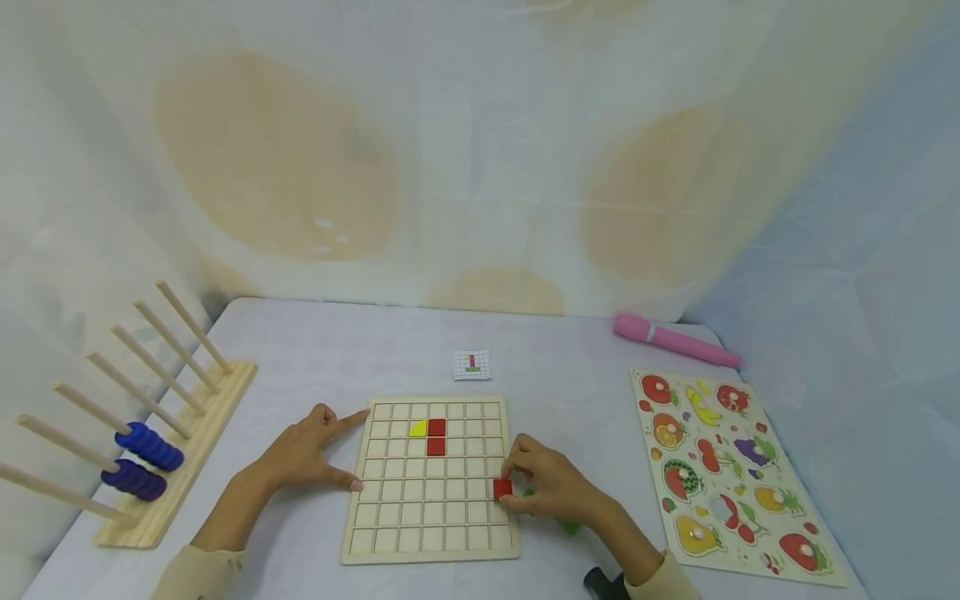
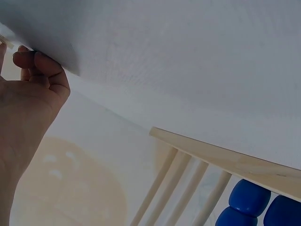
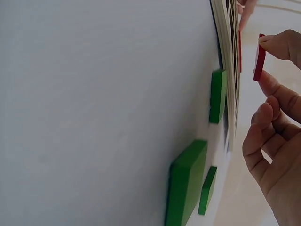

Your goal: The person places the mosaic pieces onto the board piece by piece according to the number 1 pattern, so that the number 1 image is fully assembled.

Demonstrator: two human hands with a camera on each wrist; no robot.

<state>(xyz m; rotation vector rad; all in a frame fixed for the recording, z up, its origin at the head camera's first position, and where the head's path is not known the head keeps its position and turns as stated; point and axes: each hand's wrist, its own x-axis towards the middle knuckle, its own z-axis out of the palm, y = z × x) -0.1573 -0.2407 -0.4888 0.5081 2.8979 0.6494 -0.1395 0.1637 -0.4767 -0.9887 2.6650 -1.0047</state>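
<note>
A wooden grid board lies flat on the table, with one yellow rounded tile beside two red square tiles in its upper part. At the board's left edge, my left hand touches it with index finger and thumb spread apart; its other fingers are folded. Between the thumb and a finger of my right hand is another red square tile, which I pinch over the board's right edge. The right wrist view shows this red tile held above the surface, with several green tiles lying close by.
A small printed pattern card lies behind the board. On the left stands a wooden peg rack with blue beads. A fruit puzzle board and a pink stick-like object lie on the right. A black object sits by the right wrist.
</note>
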